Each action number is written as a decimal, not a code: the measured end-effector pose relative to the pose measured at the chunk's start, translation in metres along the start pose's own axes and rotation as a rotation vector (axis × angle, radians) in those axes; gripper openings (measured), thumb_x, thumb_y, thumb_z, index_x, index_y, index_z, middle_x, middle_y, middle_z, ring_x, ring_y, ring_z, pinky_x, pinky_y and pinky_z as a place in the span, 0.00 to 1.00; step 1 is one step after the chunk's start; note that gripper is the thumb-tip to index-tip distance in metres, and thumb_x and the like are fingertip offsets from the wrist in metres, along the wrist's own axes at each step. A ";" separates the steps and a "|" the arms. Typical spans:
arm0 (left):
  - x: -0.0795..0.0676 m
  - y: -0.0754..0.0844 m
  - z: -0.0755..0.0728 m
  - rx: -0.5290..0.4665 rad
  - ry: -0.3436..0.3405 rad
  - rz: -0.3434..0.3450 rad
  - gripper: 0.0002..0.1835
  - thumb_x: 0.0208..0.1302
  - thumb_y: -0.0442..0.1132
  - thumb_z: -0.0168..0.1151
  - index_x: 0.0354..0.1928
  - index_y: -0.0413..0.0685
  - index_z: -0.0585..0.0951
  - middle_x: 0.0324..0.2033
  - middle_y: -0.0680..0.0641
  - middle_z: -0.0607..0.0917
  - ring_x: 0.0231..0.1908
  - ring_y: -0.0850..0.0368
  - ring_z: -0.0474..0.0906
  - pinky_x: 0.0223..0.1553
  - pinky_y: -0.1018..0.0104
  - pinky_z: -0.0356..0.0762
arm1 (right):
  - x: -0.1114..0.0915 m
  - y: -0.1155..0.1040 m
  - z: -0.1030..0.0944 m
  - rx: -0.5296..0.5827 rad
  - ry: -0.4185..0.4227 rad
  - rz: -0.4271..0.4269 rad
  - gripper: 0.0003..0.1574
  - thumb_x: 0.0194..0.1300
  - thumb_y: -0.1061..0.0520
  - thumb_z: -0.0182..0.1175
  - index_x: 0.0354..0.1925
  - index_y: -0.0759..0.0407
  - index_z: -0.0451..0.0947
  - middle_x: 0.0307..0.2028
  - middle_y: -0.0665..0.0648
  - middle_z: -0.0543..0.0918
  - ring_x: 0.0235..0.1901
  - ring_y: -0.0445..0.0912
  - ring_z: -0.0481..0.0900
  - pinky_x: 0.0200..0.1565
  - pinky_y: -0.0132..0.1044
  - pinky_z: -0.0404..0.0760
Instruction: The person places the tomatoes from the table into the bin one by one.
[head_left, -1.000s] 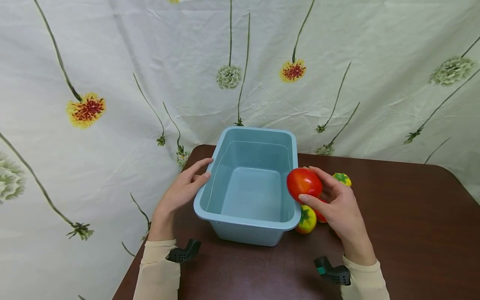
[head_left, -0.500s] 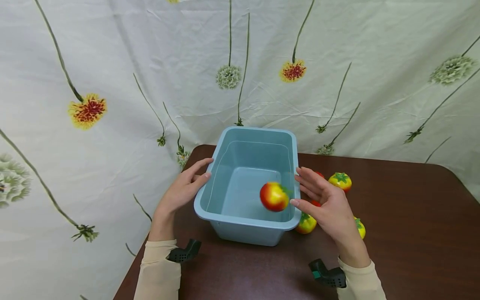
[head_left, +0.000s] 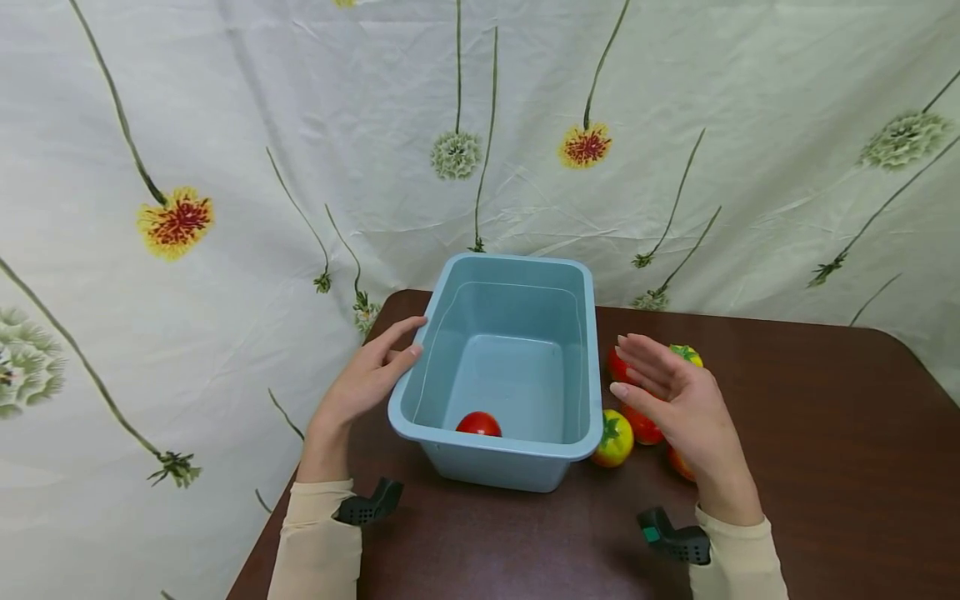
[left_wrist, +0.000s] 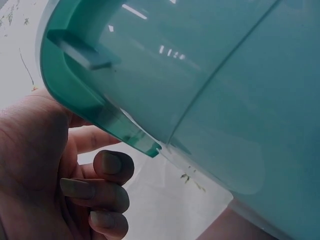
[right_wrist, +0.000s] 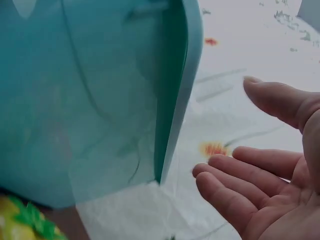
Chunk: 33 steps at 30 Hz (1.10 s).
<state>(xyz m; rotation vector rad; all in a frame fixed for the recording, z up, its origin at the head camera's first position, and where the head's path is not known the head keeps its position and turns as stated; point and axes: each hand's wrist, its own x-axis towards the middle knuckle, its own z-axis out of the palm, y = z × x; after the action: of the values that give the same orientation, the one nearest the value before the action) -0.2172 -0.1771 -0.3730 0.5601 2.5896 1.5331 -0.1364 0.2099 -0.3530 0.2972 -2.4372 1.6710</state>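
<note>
A light blue plastic basin [head_left: 498, 448] stands on the dark table. My left hand [head_left: 369, 375] rests at its left rim with thumb and index fingertips touching the edge; the left wrist view shows the other fingers loosely bent below the rim. One red toy tomato [head_left: 478, 423] lies inside at the near end, partly hidden by the front wall. Off the basin's right side, my right hand [head_left: 686, 408] is held in the air, fingers straight and thumb spread, holding nothing. Under and around it are several toy tomatoes, including a yellow-topped one [head_left: 614, 438] beside the basin.
More red tomatoes [head_left: 643, 427] lie partly hidden by the right hand, and a yellow one [head_left: 687, 356] is behind it. The brown table [head_left: 825, 433] runs to the right. A flower-printed cloth [head_left: 675, 83] hangs behind and to the left.
My right hand has let go of its tomato over the basin; the tomato fell and now lies at the near end. The right hand has drawn back rightward; the left has stayed put.
</note>
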 end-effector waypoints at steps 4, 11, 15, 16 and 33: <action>0.000 0.000 0.000 0.000 -0.003 0.003 0.27 0.74 0.49 0.51 0.72 0.59 0.62 0.44 0.36 0.85 0.36 0.52 0.85 0.41 0.59 0.81 | 0.006 0.015 -0.009 -0.058 -0.057 0.072 0.38 0.64 0.50 0.65 0.68 0.58 0.65 0.64 0.61 0.74 0.61 0.56 0.77 0.49 0.23 0.78; 0.001 -0.001 0.001 0.001 -0.005 0.008 0.27 0.74 0.49 0.50 0.72 0.59 0.62 0.44 0.36 0.85 0.36 0.52 0.85 0.41 0.59 0.81 | 0.013 0.050 -0.028 -0.082 -0.146 0.231 0.44 0.65 0.47 0.64 0.71 0.60 0.60 0.66 0.65 0.72 0.63 0.62 0.72 0.53 0.33 0.80; 0.001 -0.001 0.001 0.010 0.004 0.009 0.27 0.74 0.49 0.51 0.72 0.59 0.63 0.46 0.37 0.85 0.37 0.52 0.85 0.42 0.58 0.83 | 0.015 0.064 -0.034 -0.127 -0.178 0.311 0.46 0.65 0.46 0.63 0.72 0.61 0.57 0.66 0.66 0.71 0.65 0.62 0.69 0.58 0.48 0.78; 0.000 0.000 0.001 0.012 0.005 0.009 0.27 0.73 0.49 0.51 0.72 0.59 0.63 0.47 0.37 0.84 0.37 0.51 0.85 0.43 0.57 0.83 | 0.016 0.067 -0.034 -0.128 -0.182 0.321 0.46 0.65 0.46 0.63 0.72 0.62 0.57 0.67 0.66 0.71 0.65 0.63 0.69 0.59 0.50 0.76; 0.001 0.000 0.002 0.030 0.014 0.004 0.27 0.74 0.50 0.51 0.72 0.60 0.63 0.46 0.37 0.85 0.38 0.51 0.85 0.42 0.60 0.81 | 0.020 0.095 -0.036 -0.220 -0.161 0.395 0.48 0.62 0.53 0.67 0.72 0.66 0.57 0.67 0.68 0.70 0.67 0.63 0.66 0.65 0.55 0.69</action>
<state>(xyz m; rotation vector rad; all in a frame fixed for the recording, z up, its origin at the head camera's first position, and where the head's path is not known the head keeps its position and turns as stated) -0.2174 -0.1749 -0.3741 0.5599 2.6275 1.5073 -0.1794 0.2759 -0.4207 -0.0921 -2.9220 1.5384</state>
